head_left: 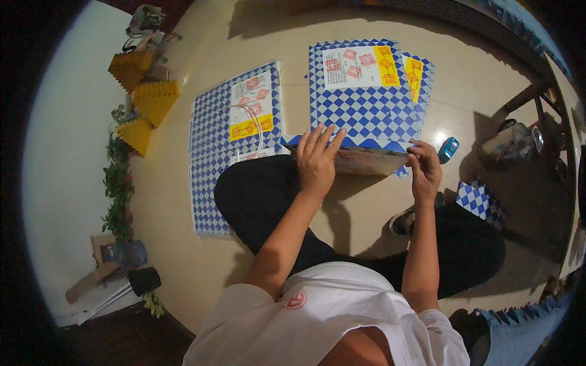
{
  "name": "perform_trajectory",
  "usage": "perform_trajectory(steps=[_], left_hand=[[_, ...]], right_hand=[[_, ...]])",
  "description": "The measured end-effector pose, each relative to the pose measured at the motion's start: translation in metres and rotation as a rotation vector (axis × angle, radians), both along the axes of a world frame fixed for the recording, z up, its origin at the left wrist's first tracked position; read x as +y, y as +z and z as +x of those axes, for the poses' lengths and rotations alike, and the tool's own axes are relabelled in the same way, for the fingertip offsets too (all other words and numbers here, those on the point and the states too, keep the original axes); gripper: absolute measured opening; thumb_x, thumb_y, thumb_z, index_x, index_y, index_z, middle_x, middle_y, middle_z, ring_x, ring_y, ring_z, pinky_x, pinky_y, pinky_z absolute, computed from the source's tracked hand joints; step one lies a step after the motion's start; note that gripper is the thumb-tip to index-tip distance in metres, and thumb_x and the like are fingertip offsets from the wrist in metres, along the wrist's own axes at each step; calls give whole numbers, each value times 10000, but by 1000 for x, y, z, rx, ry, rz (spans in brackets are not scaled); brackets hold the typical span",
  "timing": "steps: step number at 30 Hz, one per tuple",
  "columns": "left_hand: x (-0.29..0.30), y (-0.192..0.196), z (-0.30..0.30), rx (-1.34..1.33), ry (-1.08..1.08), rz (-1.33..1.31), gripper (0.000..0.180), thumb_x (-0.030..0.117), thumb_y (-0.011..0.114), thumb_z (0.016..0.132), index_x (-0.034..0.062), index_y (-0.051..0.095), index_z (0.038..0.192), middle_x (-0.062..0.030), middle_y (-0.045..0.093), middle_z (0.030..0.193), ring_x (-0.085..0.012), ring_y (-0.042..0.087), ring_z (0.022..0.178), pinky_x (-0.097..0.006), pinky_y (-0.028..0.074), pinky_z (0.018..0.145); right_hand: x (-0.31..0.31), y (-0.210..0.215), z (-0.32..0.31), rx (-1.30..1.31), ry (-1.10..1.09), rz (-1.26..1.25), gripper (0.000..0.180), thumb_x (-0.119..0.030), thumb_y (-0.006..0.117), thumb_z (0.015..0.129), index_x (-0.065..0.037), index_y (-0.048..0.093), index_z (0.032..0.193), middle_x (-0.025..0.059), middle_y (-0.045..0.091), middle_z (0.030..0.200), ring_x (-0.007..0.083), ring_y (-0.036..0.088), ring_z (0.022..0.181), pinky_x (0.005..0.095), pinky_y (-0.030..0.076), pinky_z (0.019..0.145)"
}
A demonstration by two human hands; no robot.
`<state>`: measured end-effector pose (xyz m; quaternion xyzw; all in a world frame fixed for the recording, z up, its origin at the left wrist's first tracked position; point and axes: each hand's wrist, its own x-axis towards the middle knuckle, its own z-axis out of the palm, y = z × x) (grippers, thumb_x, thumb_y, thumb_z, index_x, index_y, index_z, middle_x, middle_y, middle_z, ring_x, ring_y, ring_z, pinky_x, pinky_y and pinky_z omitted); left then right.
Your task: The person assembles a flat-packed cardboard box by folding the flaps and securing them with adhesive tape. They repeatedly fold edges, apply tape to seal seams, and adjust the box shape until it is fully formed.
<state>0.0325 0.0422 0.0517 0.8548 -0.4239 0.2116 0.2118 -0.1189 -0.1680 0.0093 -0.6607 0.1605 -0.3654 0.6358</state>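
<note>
hands apart, the left hand [317, 166] lies spread over the left part of a blue-edged panel [366, 161], its grip impossible to tell, while the right hand [427, 169] pinches the panel's right corner, just beyond the knees [241, 183], with blue-checkered sheets [366, 113] on the floor [455, 91] beyond and a small blue object [449, 150] at right

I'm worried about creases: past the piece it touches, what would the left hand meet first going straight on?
The left hand would likely meet the checked sheet ahead; depth is unclear, so it might pass above.
</note>
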Motion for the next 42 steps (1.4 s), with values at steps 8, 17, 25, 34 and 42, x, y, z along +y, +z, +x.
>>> perform_trajectory(steps=[8,17,25,34,42], left_hand=[[-66,12,-34,157,-312,-57,396,170,724,831,131,693,1224,-96,656,1242,-282,603,1162,-455,419,1023],[-108,0,-54,102,-416,-166,298,114,711,843,83,735,1139,-88,708,1140,-273,659,1070,-424,470,949],[-111,0,-51,88,-397,-157,251,119,680,883,73,737,1123,-97,716,1134,-282,664,1071,-419,465,953],[-111,-2,-53,175,-372,-171,275,111,653,901,63,680,1170,-95,698,1162,-275,639,1110,-436,425,994],[-113,1,-54,218,-397,-186,233,102,664,885,64,688,1113,-91,700,1154,-276,638,1094,-429,417,1000]], right_hand=[[8,7,1,-19,-48,9,182,66,624,913,-16,655,1073,116,629,1180,166,638,1026,270,563,798],[12,3,-10,-188,-48,485,194,-18,601,963,-2,592,1156,105,642,1183,153,637,986,296,543,876],[17,-5,-2,-219,-63,484,154,-29,647,936,-2,659,1087,113,650,1210,162,626,1065,310,545,895],[26,-1,4,-123,-272,297,117,-14,710,867,-17,711,984,98,696,1131,177,653,1048,305,529,884],[25,3,3,-33,-362,106,105,-9,712,842,-18,694,945,88,697,1086,171,663,971,283,534,827]])
